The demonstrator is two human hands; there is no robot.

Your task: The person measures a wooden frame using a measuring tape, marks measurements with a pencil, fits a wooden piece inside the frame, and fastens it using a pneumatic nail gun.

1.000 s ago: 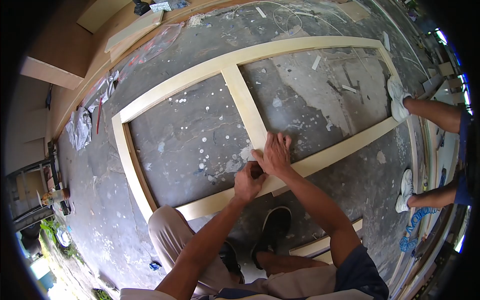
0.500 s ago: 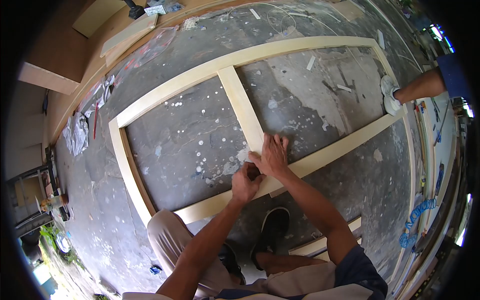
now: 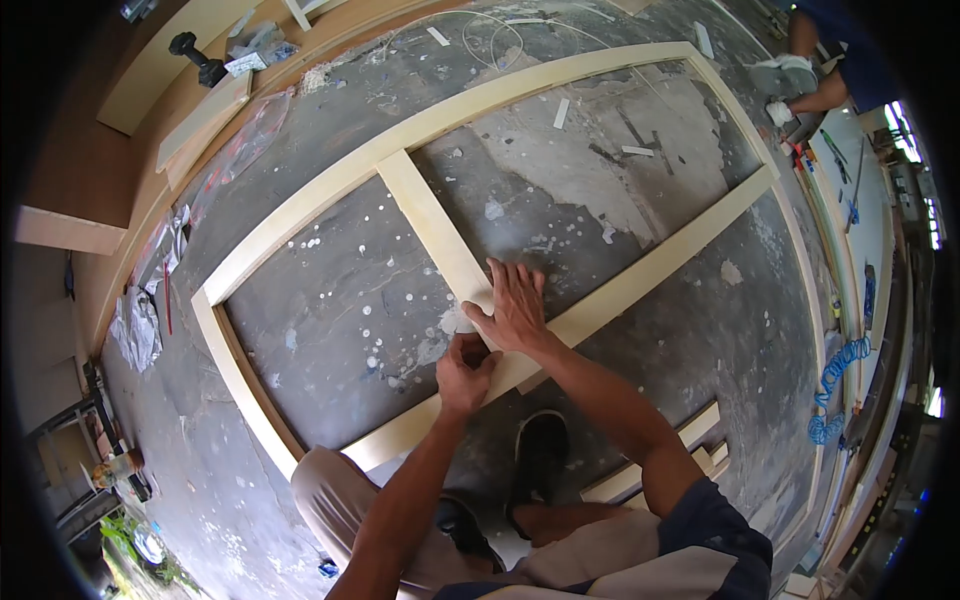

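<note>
A pale wooden frame [image 3: 640,255] lies on the concrete floor, with a wooden crossbar [image 3: 432,215] running between its two long rails. My left hand [image 3: 465,375] is closed at the near end of the crossbar, its curled fingers on the edge where it meets the near rail. Just beside it, my right hand [image 3: 515,308] lies over the same joint, fingers stretched out and apart and the thumb across the crossbar. A short piece of wood shows under the near rail by my right wrist. My left fingertips are partly hidden.
Wood offcuts [image 3: 655,460] lie near my right forearm. Another person's shoe [image 3: 785,75] is beyond the frame's far right corner. A blue coiled hose [image 3: 838,385] and long strips lie at right. Crumpled foil [image 3: 137,325] and a dumbbell [image 3: 198,58] are at left.
The view has shifted, so the frame and both hands appear farther left. My hands stay at the joint. The other person's foot has moved off the frame's right corner.
</note>
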